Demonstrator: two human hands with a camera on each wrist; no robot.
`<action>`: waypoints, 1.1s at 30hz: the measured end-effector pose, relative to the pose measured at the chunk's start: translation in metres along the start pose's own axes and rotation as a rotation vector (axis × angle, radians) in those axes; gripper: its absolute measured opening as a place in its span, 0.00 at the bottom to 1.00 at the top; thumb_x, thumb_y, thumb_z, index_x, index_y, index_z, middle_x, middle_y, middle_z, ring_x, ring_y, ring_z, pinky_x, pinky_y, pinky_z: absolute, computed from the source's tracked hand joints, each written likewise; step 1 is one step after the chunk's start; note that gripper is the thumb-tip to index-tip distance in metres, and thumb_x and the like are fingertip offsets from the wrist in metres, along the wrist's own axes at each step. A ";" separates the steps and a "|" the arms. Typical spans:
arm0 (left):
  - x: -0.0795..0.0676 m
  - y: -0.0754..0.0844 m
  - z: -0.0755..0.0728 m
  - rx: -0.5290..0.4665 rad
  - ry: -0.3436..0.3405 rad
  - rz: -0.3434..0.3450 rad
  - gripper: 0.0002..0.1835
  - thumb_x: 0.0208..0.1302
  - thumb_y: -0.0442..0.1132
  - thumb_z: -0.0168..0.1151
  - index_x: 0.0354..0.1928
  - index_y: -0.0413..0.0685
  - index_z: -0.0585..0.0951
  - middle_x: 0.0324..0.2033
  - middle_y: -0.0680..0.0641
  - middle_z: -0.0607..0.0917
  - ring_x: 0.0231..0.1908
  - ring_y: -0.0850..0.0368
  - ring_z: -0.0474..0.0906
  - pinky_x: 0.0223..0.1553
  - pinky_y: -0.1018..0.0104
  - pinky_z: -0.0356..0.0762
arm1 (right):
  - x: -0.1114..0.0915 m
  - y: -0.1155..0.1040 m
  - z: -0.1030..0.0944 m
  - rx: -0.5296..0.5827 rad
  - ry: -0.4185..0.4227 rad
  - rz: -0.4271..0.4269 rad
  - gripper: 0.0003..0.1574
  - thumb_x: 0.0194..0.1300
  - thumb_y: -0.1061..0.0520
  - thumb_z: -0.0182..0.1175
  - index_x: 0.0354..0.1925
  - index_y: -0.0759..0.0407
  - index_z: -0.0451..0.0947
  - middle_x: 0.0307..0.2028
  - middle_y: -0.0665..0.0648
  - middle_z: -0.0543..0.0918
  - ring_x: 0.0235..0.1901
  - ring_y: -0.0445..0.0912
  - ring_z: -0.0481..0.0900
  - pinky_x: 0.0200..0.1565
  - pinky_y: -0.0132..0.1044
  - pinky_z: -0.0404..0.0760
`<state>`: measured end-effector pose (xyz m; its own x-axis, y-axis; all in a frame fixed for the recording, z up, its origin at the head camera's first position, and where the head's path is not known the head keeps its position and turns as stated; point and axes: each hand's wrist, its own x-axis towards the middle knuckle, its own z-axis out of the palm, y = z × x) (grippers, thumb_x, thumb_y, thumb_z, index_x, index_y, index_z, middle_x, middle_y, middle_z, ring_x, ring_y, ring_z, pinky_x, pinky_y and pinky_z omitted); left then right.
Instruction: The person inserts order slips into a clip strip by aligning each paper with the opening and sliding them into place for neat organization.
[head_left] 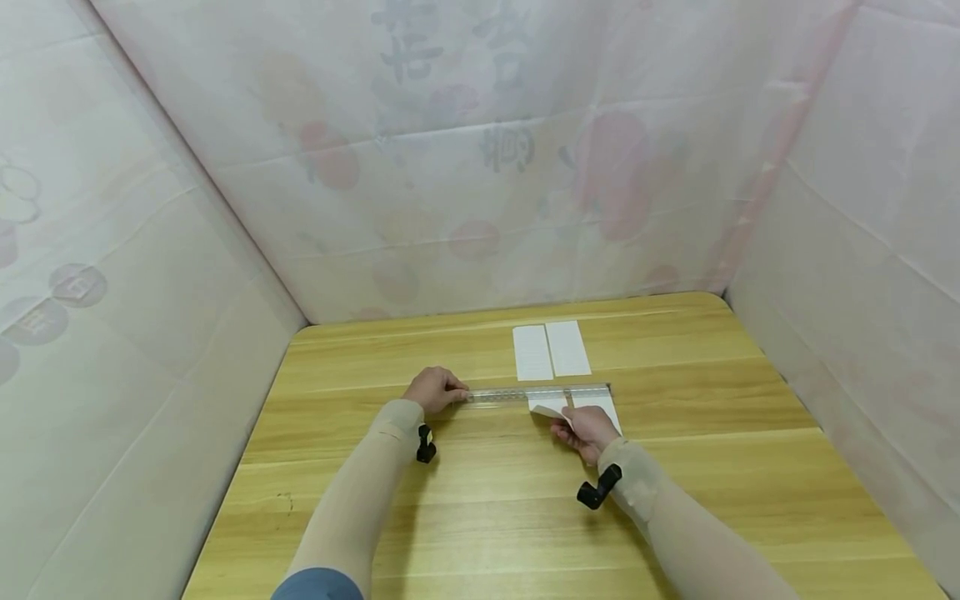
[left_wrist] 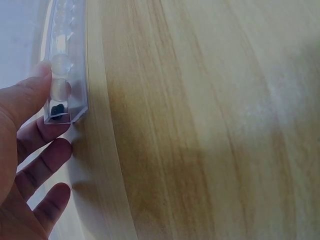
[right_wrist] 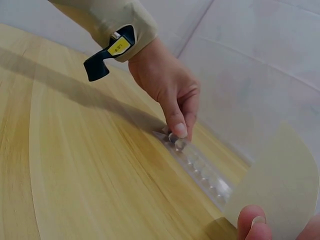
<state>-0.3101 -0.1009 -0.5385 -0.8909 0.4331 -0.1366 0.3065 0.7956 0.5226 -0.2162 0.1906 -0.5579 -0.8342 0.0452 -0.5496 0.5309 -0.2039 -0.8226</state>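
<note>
A long clear plastic strip [head_left: 498, 395] with round clear bumps along it lies across the table. My left hand [head_left: 437, 390] pinches its left end between thumb and index finger; a small dark spot [left_wrist: 57, 111] shows at that end in the left wrist view. My right hand [head_left: 588, 429] pinches a white paper slip [head_left: 550, 410] by its near edge, which is lifted and bent upward; the slip's far edge is at the strip. In the right wrist view this paper [right_wrist: 280, 180] stands raised beside the strip. A second white slip [head_left: 597, 403] lies to its right, along the strip's right part.
Two more white slips [head_left: 532, 354] lie side by side beyond the strip. The wooden table [head_left: 480, 517] has a rounded back edge, with pale printed cloth walls [head_left: 465, 167] behind it and on both sides. Black camera mounts [head_left: 598, 487] are on both wrists.
</note>
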 end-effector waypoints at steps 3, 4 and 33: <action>-0.001 0.001 0.000 0.000 0.001 -0.006 0.08 0.64 0.47 0.64 0.40 0.58 0.88 0.42 0.55 0.85 0.45 0.57 0.79 0.48 0.59 0.77 | 0.001 0.000 -0.001 0.005 -0.009 -0.006 0.24 0.75 0.60 0.43 0.56 0.83 0.63 0.22 0.58 0.81 0.19 0.38 0.77 0.22 0.25 0.75; -0.001 0.001 0.000 -0.002 0.001 -0.007 0.08 0.64 0.47 0.64 0.41 0.58 0.88 0.42 0.55 0.85 0.45 0.57 0.79 0.49 0.59 0.77 | 0.001 0.000 -0.001 0.006 -0.010 -0.006 0.24 0.75 0.60 0.43 0.56 0.83 0.63 0.22 0.58 0.80 0.19 0.38 0.77 0.22 0.25 0.75; 0.002 -0.004 0.000 -0.017 0.000 0.020 0.08 0.63 0.47 0.64 0.40 0.58 0.89 0.41 0.55 0.85 0.46 0.55 0.79 0.49 0.57 0.77 | -0.002 -0.003 -0.004 0.007 0.017 0.000 0.22 0.75 0.60 0.43 0.52 0.81 0.67 0.22 0.56 0.80 0.20 0.37 0.76 0.23 0.24 0.74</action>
<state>-0.3130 -0.1029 -0.5412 -0.8845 0.4492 -0.1261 0.3188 0.7793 0.5395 -0.2156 0.1952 -0.5556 -0.8314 0.0622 -0.5522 0.5299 -0.2107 -0.8215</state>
